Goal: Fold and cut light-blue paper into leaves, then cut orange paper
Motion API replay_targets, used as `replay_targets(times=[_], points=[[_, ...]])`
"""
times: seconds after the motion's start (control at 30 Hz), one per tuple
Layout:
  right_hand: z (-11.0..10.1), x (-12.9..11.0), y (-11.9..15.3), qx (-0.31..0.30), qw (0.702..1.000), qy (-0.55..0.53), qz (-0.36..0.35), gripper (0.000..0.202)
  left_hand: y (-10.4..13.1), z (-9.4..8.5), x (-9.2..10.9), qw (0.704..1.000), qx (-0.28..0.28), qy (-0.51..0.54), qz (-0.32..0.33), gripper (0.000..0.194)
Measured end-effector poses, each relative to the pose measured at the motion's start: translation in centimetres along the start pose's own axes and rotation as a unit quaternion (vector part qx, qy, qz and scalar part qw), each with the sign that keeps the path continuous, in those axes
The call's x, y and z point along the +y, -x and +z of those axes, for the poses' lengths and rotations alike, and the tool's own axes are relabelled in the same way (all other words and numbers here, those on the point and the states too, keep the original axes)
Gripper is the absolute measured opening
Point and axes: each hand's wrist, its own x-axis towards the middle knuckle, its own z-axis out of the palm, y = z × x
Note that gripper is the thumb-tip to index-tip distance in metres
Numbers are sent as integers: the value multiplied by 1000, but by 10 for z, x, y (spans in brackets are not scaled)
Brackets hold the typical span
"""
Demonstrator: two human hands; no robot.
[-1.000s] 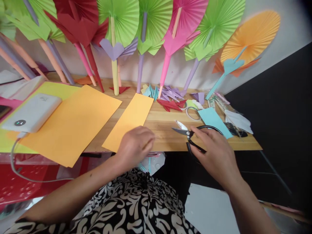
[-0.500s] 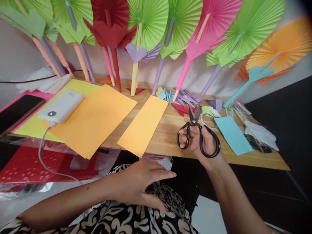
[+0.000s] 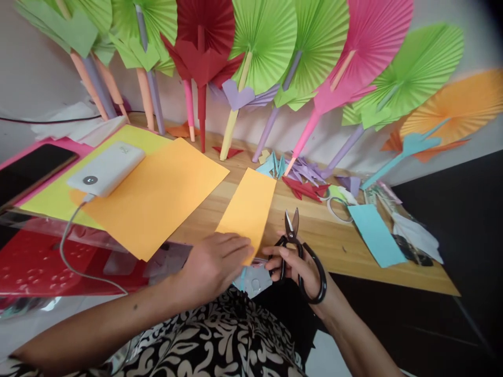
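Observation:
My left hand [image 3: 220,259] is closed on the near end of an orange paper strip [image 3: 251,201], fingers together on top and the thumb hidden. The strip's far end lies toward the back of the wooden table. My right hand [image 3: 306,269] holds black-handled scissors [image 3: 291,235] just right of the strip, fingers through the loops. Their blades point up and away, slightly apart, with nothing between them. Left of the strip lies a larger orange sheet [image 3: 157,193], partly over a yellow sheet [image 3: 47,193].
Paper fans [image 3: 267,42] on rolled handles line the wall behind the table [image 3: 330,241]. A white power bank [image 3: 106,170] with a cable and a phone [image 3: 35,170] lie left. Blue paper [image 3: 377,235], a tape roll [image 3: 338,209] and folded red paper [image 3: 304,188] are right.
My left hand has moved up from above my lap and closed on the strip's near end, which has shifted slightly right. My right hand has brought the scissors nearer me and leftward.

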Motion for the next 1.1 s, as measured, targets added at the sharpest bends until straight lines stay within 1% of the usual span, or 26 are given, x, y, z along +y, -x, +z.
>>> replay_targets(times=[0.03,0.1,0.13,0.17,0.2,0.23,0.27,0.3,0.33,0.37,0.4,0.43,0.47,0.53,0.6,0.63,0.67,0.7,0.73,0.77,0.83,0.9,0.97,1.03,1.1], points=[[3,-1,-1,7,1000,1,-11,65,-4,-1,10,1000,-8,15,15,23],[6,-4,-5,25,999,10,-33,66,-9,-1,24,996,-51,64,30,25],[6,-6,-7,31,998,22,-43,66,-10,-1,28,993,-67,98,29,29],[6,-7,-9,34,997,38,-50,65,-10,-2,28,988,-76,132,14,36],[5,-8,-9,33,996,59,-56,64,-9,-2,24,984,-70,161,-17,42],[3,-9,-10,30,994,84,-65,62,-8,-3,18,980,-55,181,-64,46],[1,-9,-9,28,991,109,-76,60,-7,-3,10,973,-27,190,-128,47],[-2,-10,-8,29,986,134,-90,58,-7,-3,0,961,11,189,-201,50],[-5,-11,-6,33,981,156,-107,56,-7,-2,-9,939,33,197,-281,55],[-8,-13,-4,37,976,175,-125,53,-7,-2,-16,906,53,226,-353,60],[-10,-16,-1,40,970,191,-142,51,-9,0,-20,867,68,278,-408,63],[-11,-20,1,40,965,204,-157,50,-11,1,-22,823,76,344,-446,63],[-11,-24,3,37,960,218,-172,48,-14,2,-20,776,79,419,-464,60],[-9,-34,7,31,945,252,-205,46,-21,4,-11,679,68,568,-460,52],[-5,-43,10,28,928,285,-240,46,-31,6,-1,590,54,669,-448,46],[-4,-47,11,26,919,299,-255,46,-36,7,2,559,57,694,-450,44],[-3,-50,11,25,913,308,-265,46,-43,7,3,540,70,705,-454,42],[-3,-51,10,24,911,309,-272,47,-50,8,3,534,91,706,-456,42],[-5,-52,7,23,912,302,-277,49,-58,7,1,541,114,702,-450,44],[-7,-53,4,25,915,287,-281,50,-67,6,-2,557,137,695,-434,47],[-13,-52,-6,44,923,241,-295,53,-86,2,-8,606,178,676,-379,49],[-20,-51,-16,72,927,190,-315,55,-107,-4,-13,664,216,643,-315,46],[-25,-52,-23,88,931,147,-323,55,-125,-12,-15,715,246,600,-262,41],[-29,-54,-28,82,935,118,-324,54,-140,-18,-14,753,260,562,-222,39],[-31,-58,-31,72,936,106,-328,53,-150,-21,-15,776,257,538,-203,40]])
